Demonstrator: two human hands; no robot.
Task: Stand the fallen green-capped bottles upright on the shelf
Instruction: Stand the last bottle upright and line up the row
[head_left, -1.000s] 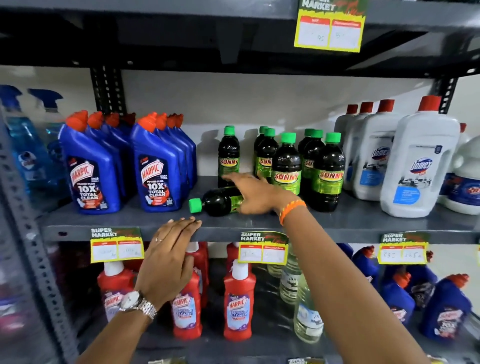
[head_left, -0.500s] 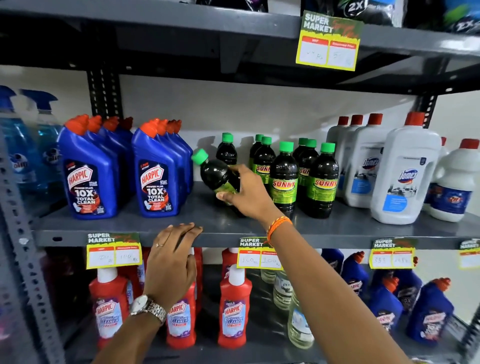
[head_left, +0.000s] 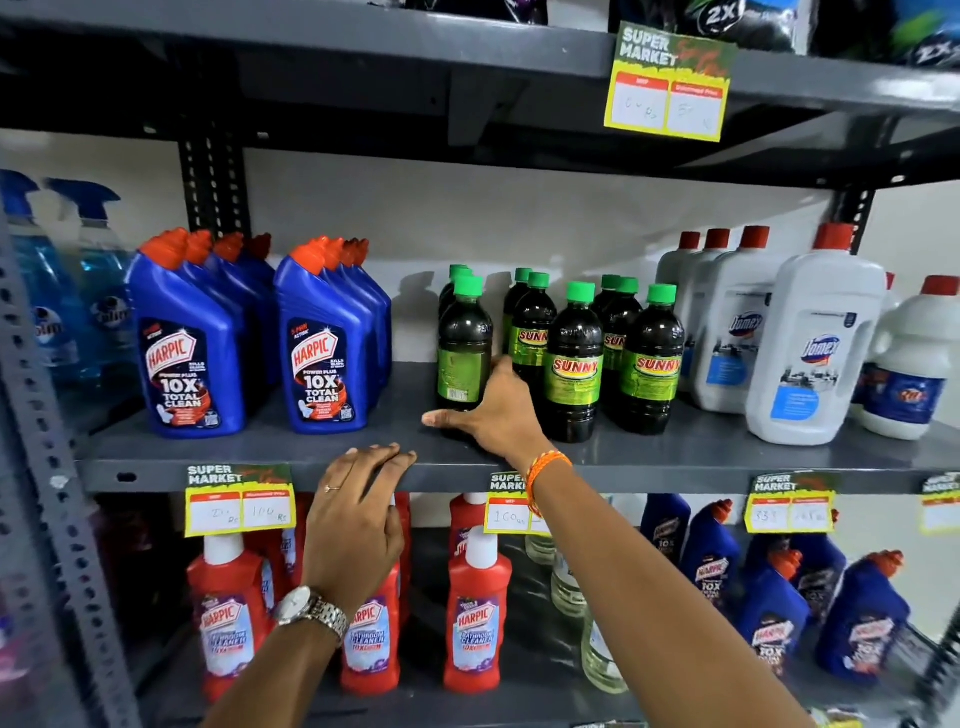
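Green-capped bottle (head_left: 464, 340) stands upright, base hidden by right hand (head_left: 491, 410) grasping it; left hand (head_left: 353, 514) released.

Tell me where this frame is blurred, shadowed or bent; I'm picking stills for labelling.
Head view: sharp centre, SUNNY label legible; right-edge blue bottles and top-shelf packs smeared; bottle shadows on the back wall; wide-angle lens bows the left upright.
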